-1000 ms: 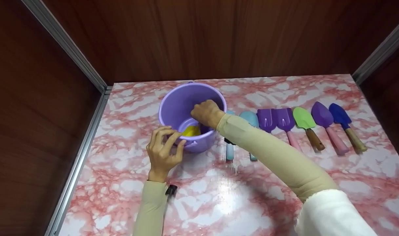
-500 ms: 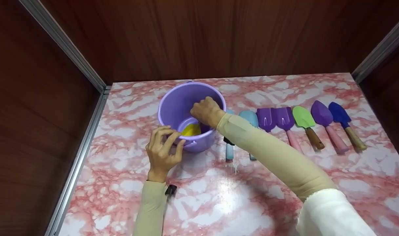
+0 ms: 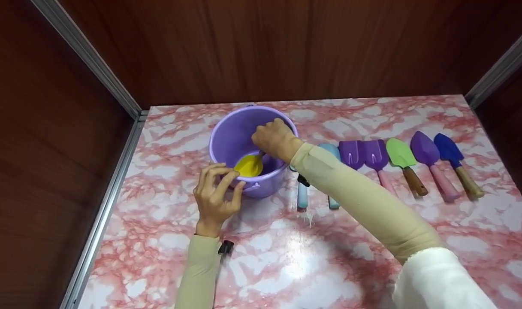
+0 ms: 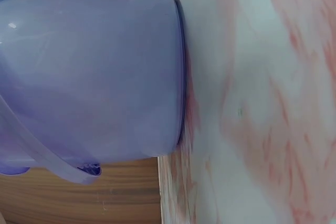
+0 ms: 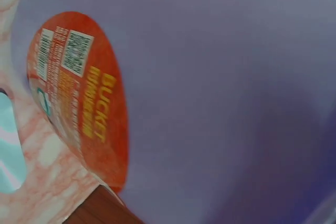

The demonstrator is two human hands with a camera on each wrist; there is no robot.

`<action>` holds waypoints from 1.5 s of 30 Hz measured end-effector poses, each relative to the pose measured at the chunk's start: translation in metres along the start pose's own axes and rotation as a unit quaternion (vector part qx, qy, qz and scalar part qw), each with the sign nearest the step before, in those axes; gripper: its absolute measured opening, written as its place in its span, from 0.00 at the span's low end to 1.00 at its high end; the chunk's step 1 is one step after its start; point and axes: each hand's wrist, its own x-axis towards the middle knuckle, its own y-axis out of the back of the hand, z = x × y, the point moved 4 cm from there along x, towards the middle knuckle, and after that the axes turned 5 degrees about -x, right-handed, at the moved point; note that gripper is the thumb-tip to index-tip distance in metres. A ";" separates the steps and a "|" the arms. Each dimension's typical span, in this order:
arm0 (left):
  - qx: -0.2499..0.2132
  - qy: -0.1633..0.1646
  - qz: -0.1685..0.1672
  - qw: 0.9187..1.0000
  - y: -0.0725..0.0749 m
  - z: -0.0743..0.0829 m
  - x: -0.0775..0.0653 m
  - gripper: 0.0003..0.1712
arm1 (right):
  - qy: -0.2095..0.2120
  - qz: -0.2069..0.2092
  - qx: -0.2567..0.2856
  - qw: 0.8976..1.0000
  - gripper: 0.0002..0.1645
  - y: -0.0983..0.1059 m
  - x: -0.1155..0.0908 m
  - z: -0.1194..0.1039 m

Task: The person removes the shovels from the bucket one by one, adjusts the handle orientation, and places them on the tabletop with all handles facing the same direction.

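A purple bucket (image 3: pixel 226 141) stands upright on the table, and its outer wall fills much of both wrist views. My left hand (image 3: pixel 214 195) grips the near-left rim, fingers over the edge and thumb outside. My right hand (image 3: pixel 274 138) reaches in through the bucket's mouth, fingers curled around the handle of a yellow trowel (image 3: pixel 248 166). The trowel's blade points toward the near-left inside wall; most of its handle is hidden in the fist. An orange label (image 5: pixel 79 103) shows on the bucket's side in the right wrist view.
To the right lies a row of trowels and shovels: two light blue ones (image 3: pixel 302 198), partly hidden by my right sleeve, two purple shovels (image 3: pixel 375 155), a green trowel (image 3: pixel 400 154), a purple trowel (image 3: pixel 425 149) and a blue trowel (image 3: pixel 448 150). Wooden panels (image 3: pixel 286 51) surround the marbled table.
My right hand has risen slightly inside the bucket, and more of the yellow blade and its neck now shows. My left hand keeps its place on the rim.
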 end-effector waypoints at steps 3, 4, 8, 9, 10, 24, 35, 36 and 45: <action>0.000 -0.001 -0.002 1.000 -0.001 0.001 0.000 0.16 | 0.000 0.006 0.007 1.000 0.10 0.003 -0.004 0.004; 0.000 0.000 -0.002 1.000 -0.001 0.001 0.000 0.16 | 0.000 0.009 0.010 1.000 0.10 0.004 -0.005 0.006; -0.001 0.000 -0.005 1.000 -0.001 0.001 0.000 0.16 | -0.004 0.022 0.020 1.000 0.10 0.009 -0.009 0.012; -0.001 0.001 -0.006 1.000 -0.001 0.001 0.000 0.16 | -0.003 0.025 0.020 0.999 0.10 0.011 -0.011 0.014; -0.001 0.001 -0.006 1.000 -0.001 0.001 0.000 0.16 | -0.004 0.028 0.017 0.999 0.10 0.013 -0.012 0.015; -0.008 0.000 0.001 1.000 -0.001 0.000 0.000 0.16 | -0.009 0.061 -0.008 0.998 0.11 0.033 -0.042 0.035; -0.007 0.002 0.019 1.000 0.002 0.001 0.000 0.17 | -0.017 0.131 0.072 0.989 0.24 0.034 -0.068 0.063; -0.006 0.002 0.019 1.000 0.002 0.002 0.000 0.17 | -0.018 0.129 0.085 0.988 0.25 0.033 -0.071 0.066; -0.005 0.006 0.017 1.000 -0.001 0.002 0.001 0.18 | -0.037 0.093 0.163 0.982 0.35 0.025 -0.098 0.104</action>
